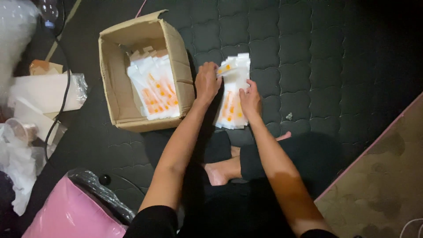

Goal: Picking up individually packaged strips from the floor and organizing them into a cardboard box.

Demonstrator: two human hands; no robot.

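White plastic wrapping (20, 26) and crumpled clear bags (17, 163) are heaped far to the left of the fingers, with a black cable (65, 94) trailing between them.

Pink plastic bag (70, 216): laid low and left of the left forearm, partly covered by dark film.

Cardboard box (115, 94): open-topped, flaps up, set just to the left of the left hand. A row of white sachets with orange marks (156, 90) is stacked inside, leaning against the box's right wall.

Left hand (207, 81): fingers are curled loosely, palm down, and are pressed on the upper left edge of the loose pile; the fingertips are seen touching the top sachet, but a closed pinch cannot be confirmed.

Pile of white sachets (233, 75): fanned on the dark quilted mat (308, 66), lying between and under the two sets of fingers, just right of the box; orange marks are printed down each strip.

Right hand (250, 100): fingers are bent and spread lightly, resting on the lower right part of the pile; the thumb is laid along the pile's edge, nothing lifted.

Bare feet (222, 169) are crossed below the wrists.

Patterned tan floor (379, 185) is seen far right of the right-hand fingers, beyond a pink edge strip.
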